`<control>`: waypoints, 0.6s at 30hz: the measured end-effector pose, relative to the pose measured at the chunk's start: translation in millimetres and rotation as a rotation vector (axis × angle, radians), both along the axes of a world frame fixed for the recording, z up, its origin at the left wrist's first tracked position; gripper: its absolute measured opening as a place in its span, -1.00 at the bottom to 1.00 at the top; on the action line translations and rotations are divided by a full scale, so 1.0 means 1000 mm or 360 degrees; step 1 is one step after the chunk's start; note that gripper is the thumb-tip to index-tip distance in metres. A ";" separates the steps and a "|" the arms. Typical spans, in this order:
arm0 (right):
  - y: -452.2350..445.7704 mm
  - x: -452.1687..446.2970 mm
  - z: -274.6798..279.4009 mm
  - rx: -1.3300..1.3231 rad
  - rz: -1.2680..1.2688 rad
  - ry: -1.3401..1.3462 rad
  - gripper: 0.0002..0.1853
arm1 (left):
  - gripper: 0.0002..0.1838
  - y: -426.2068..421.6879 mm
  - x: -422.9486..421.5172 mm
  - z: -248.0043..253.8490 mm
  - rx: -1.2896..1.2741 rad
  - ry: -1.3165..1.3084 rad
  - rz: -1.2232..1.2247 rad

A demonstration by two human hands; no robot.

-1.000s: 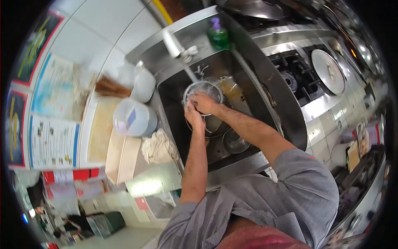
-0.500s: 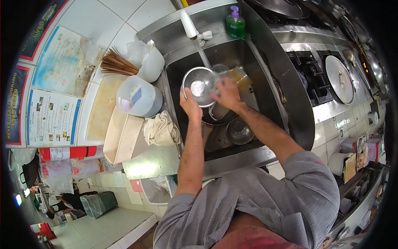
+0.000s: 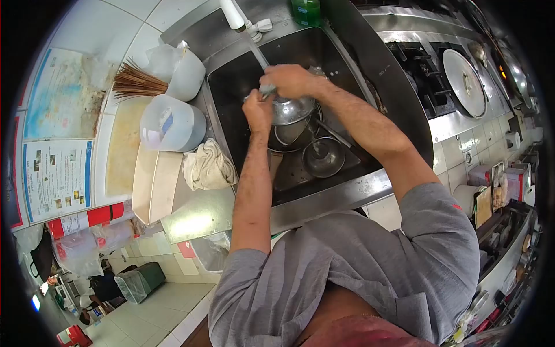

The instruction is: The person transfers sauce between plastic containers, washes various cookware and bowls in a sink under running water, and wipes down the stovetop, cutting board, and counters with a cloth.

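Observation:
My left hand (image 3: 258, 113) and my right hand (image 3: 289, 80) meet over the sink (image 3: 234, 87), below the tap (image 3: 232, 14). Both are closed at a small greyish thing (image 3: 267, 90), too hidden to name. A shiny metal bowl (image 3: 295, 111) shows just beneath my right hand; whether a hand touches it is unclear. Under that bowl lies a larger round metal vessel (image 3: 293, 134), partly covered. To its lower right, another metal bowl (image 3: 324, 157) rests in the sink, with a long handle beside it.
Left of the sink stand a clear plastic tub (image 3: 173, 124), a white container (image 3: 188, 75), brown sticks (image 3: 139, 80) and a crumpled cloth (image 3: 208, 166). Green soap (image 3: 306, 11) is behind the sink. A stove (image 3: 421, 75) and a round lid (image 3: 464, 84) are at right.
My left hand has left the bowl's rim and now meets my right hand, which moved up and left. The bowl is lower and tilted. The view has shifted.

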State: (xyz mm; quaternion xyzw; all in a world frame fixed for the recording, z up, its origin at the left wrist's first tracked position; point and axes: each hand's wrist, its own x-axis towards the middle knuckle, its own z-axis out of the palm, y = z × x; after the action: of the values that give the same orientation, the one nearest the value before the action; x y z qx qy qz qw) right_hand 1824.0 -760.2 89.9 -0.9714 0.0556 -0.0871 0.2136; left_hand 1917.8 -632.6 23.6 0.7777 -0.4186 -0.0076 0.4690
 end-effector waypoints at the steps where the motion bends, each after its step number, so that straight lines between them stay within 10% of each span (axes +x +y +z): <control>1: -0.012 -0.005 -0.004 0.0208 -0.0005 -0.0298 -0.58 | -0.68 -0.002 -0.002 0.008 0.0001 0.0002 -0.0002; 3: -0.013 -0.017 -0.016 0.0477 -0.0092 -0.0597 -0.63 | -0.74 0.000 -0.005 0.018 -0.1064 0.1232 0.0327; 5: 0.033 -0.033 -0.032 0.1716 -0.0748 -0.1029 -0.62 | -0.82 -0.010 -0.006 -0.001 -0.0977 0.1141 0.0638; 10: 0.082 -0.048 -0.010 0.0564 -0.0861 -0.1105 -0.57 | -0.70 -0.009 -0.045 -0.049 -0.0973 0.2129 -0.0435; 13: 0.037 -0.040 -0.006 0.0299 -0.0422 -0.0968 -0.54 | -0.62 -0.004 -0.079 -0.014 -0.1006 0.2493 -0.0189; 15: 0.019 -0.029 -0.019 0.2364 -0.0361 -0.0529 -0.53 | -0.59 -0.005 -0.075 -0.055 -0.1129 0.2087 -0.0553; 18: 0.053 -0.034 -0.048 0.3073 -0.0897 -0.0614 -0.50 | -0.62 -0.006 -0.070 -0.046 -0.1363 0.1986 -0.0559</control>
State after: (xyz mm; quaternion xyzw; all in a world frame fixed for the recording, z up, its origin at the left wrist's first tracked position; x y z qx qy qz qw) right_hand 1789.9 -707.0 41.9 -0.3059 0.2930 -0.2069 0.8819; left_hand 1847.6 -638.1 -22.4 0.3028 -0.1606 -0.3558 0.8695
